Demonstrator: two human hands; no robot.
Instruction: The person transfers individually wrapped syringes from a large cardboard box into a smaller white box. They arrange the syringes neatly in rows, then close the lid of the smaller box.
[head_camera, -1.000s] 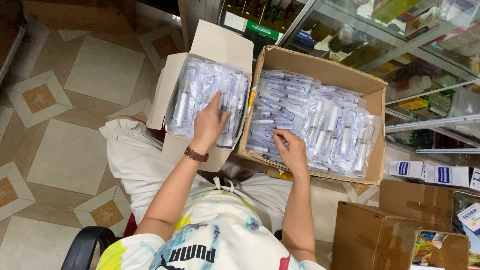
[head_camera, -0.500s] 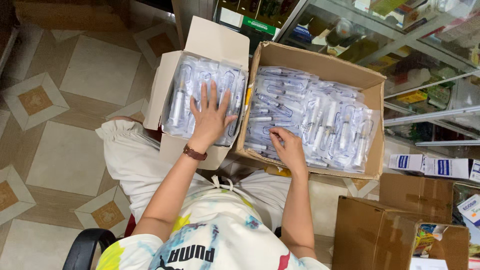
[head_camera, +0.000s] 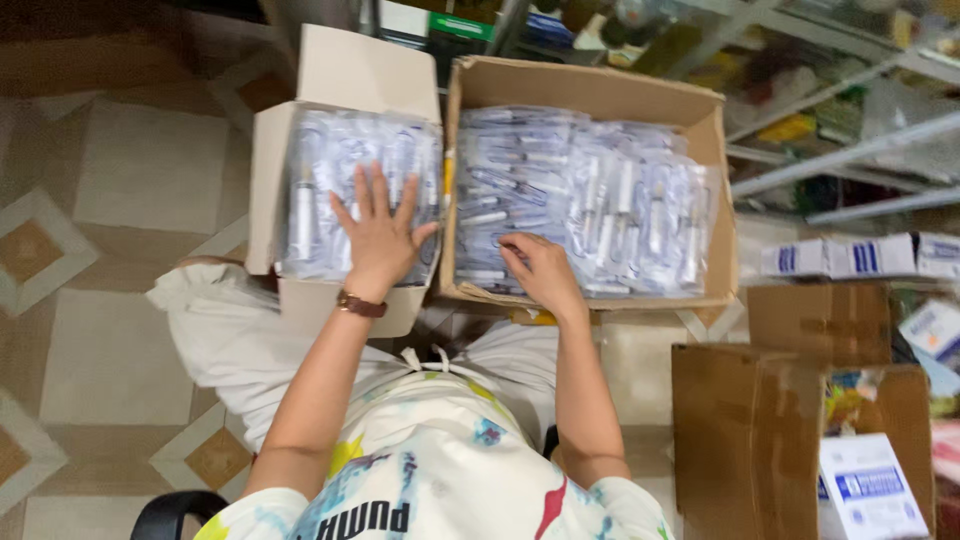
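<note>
While the left hand (head_camera: 378, 235) lies flat with its fingers (head_camera: 362, 195) spread wide on the clear-wrapped syringe packets (head_camera: 330, 190) in the white carton (head_camera: 345, 75), the right hand (head_camera: 540, 270) reaches into the brown cardboard box (head_camera: 600, 90) beside it, fingers curled down among the loose packets (head_camera: 600, 200) there; whether they pinch one I cannot tell, since the tips are hidden. Judging by how things lie, the sorting looks partly done: the white carton holds a neat layer pressed level under the palm, while the brown box is heaped to near its rim, so much seems left to move. Both boxes sit touching, side by side, on the person's lap over a white cloth (head_camera: 215, 320), above a tiled floor (head_camera: 110, 200). To the right stand two closed brown cartons (head_camera: 760, 440), one bearing a white label with a blue band (head_camera: 870, 485). Farther up on the right lies a row of small white boxes with blue marks (head_camera: 850, 258), near glass shelving (head_camera: 850, 120) holding blurred green and yellow goods
</note>
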